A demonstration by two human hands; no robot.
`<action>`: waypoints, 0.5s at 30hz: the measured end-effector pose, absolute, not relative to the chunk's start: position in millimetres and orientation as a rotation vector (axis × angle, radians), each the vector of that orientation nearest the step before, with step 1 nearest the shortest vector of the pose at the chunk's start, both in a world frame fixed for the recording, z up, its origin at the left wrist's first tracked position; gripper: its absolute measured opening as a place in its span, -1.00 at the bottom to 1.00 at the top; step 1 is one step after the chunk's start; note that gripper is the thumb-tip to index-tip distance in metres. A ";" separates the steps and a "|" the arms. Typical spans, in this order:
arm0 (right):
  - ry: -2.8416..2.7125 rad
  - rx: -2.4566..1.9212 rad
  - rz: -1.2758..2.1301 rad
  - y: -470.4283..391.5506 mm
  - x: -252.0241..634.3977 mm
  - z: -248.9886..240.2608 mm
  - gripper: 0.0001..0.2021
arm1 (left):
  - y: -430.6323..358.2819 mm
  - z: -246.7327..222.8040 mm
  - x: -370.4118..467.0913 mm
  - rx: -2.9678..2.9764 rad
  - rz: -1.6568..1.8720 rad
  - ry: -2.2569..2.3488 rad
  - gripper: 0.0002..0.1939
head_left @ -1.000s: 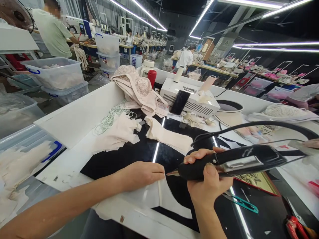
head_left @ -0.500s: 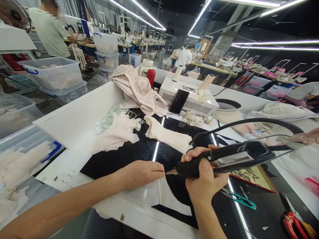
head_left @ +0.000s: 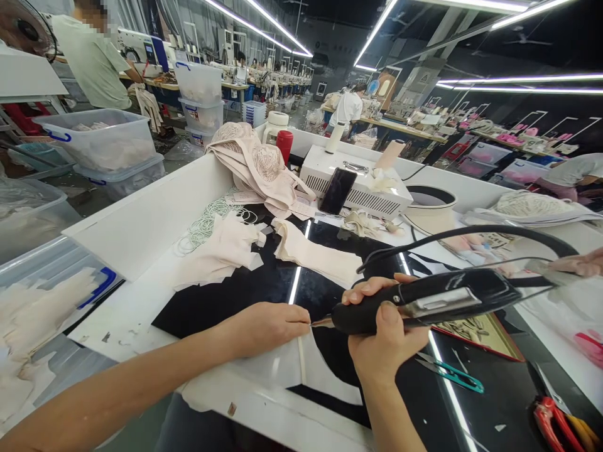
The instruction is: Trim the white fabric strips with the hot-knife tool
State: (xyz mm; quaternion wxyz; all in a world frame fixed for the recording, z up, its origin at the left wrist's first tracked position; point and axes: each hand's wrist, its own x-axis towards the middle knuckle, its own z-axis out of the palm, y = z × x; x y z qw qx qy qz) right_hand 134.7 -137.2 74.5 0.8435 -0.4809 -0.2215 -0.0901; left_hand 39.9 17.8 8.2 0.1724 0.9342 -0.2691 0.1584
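My left hand (head_left: 276, 326) pinches the edge of a thin pale fabric piece (head_left: 281, 367) lying over the table's front. A narrow cream strip (head_left: 302, 361) runs down from its fingertips. My right hand (head_left: 389, 342) wraps around a black corded electric hand tool (head_left: 452, 298), held almost level. The tool's thin metal tip points left and sits right at the left fingertips; I cannot tell whether it touches the fabric. Beyond the hands lie a folded cream fabric strip (head_left: 318, 254) and a heap of cream fabric pieces (head_left: 219, 251).
Teal thread snips (head_left: 456, 375), red-handled scissors (head_left: 551, 424) and a shallow tray (head_left: 506, 342) of small parts are at the right. Behind stand a phone (head_left: 338, 191), a white vented box (head_left: 320, 164) and a pile of bras (head_left: 259, 160). Another hand (head_left: 588, 262) shows at the right edge.
The black tool and my right hand have shifted very slightly left, its tip nearer the left fingertips. My left hand keeps its pinch in the same place.
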 end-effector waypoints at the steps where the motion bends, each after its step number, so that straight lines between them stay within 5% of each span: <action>1: -0.465 -1.016 -0.186 -137.0 134.7 74.0 -0.67 | 17.7 8.1 39.9 2.646 0.456 -0.768 -0.77; 15: -0.485 -1.008 -0.171 -151.0 123.7 75.0 -0.68 | 19.4 2.4 40.9 2.646 0.444 -0.793 -0.74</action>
